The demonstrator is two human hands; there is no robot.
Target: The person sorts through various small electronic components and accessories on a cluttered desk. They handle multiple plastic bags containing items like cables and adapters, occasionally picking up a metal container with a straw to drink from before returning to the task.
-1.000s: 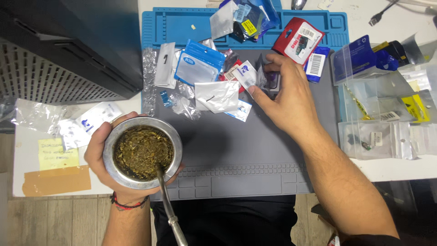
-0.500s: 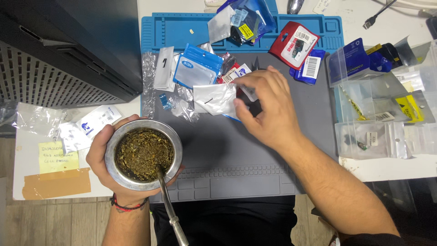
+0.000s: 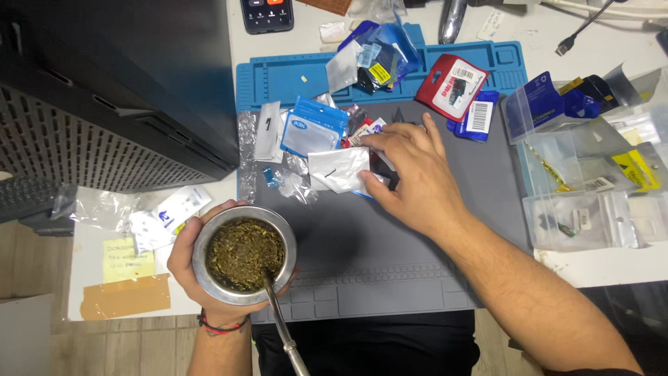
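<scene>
Overhead view of a cluttered workbench. The left hand wraps from below and the left around a round metal cup filled with green-brown chopped herb, fingers curled tight against its wall; a metal straw rises from the herb and slants toward the lower edge of the frame. The cup is held over the near left edge of the grey work mat. The right hand lies palm-down on the mat amid a heap of small packets, its fingers spread moderately. Its thumb presses the right edge of a white sachet, which lies flat just left of the hand; the index and middle fingertips rest on a red-and-white packet above it. Whether any packet is pinched under the palm cannot be told. A blue-topped clear bag lies just beyond the sachet, apart from the fingers. A red carded package sits farther right on the blue tray, well clear of both hands.
</scene>
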